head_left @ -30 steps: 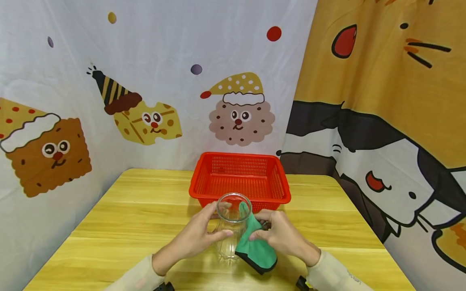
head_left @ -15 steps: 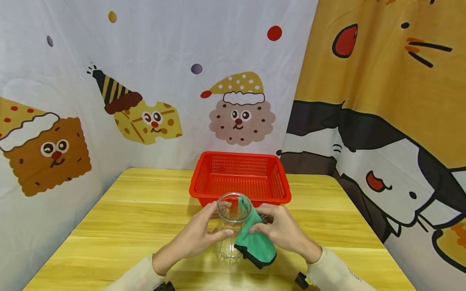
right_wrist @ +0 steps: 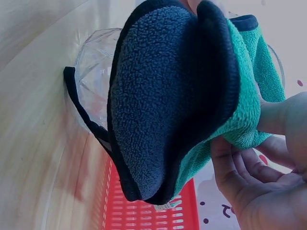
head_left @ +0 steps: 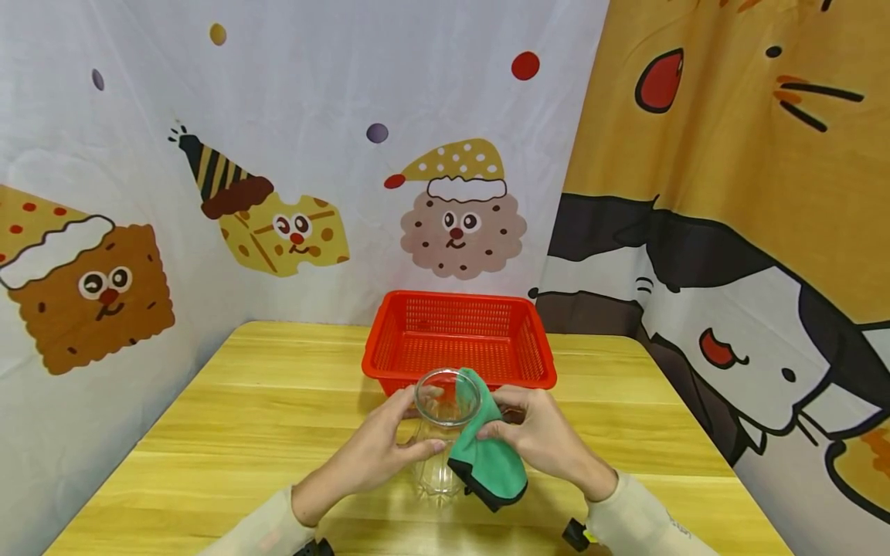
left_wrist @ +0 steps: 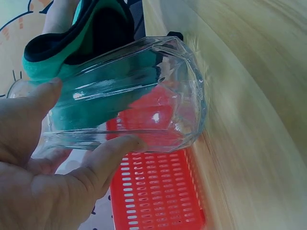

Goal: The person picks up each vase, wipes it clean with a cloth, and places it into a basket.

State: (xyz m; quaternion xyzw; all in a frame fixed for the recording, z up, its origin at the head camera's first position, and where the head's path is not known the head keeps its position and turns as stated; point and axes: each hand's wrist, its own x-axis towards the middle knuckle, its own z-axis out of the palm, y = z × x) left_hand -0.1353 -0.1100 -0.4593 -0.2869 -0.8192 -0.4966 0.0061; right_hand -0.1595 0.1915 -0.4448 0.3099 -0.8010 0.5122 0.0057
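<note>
A clear glass vase [head_left: 436, 477] with a round rim and a faceted lower body stands upright at the middle of the table. The left hand [head_left: 381, 446] grips it from the left, thumb across the near side. A green cloth [head_left: 499, 462] with black edging lies along the vase's right side, its upper end at the rim. Pinching that cloth between thumb and fingers is the right hand [head_left: 549, 442]. Seen from the right wrist, the cloth's other face [right_wrist: 144, 91] is dark grey and a black loop [right_wrist: 84, 103] hangs from its edge. The right fingertips are partly hidden behind the cloth.
Just behind the vase sits a red perforated plastic basket [head_left: 459, 355] on the wooden table [head_left: 278, 401]. Cartoon-printed curtains [head_left: 299, 93] rise close behind the table and along its sides.
The right hand has shifted slightly upward with the cloth; the cloth's top end now pokes higher at the rim and its lower edge has risen. The left hand and vase stay put.
</note>
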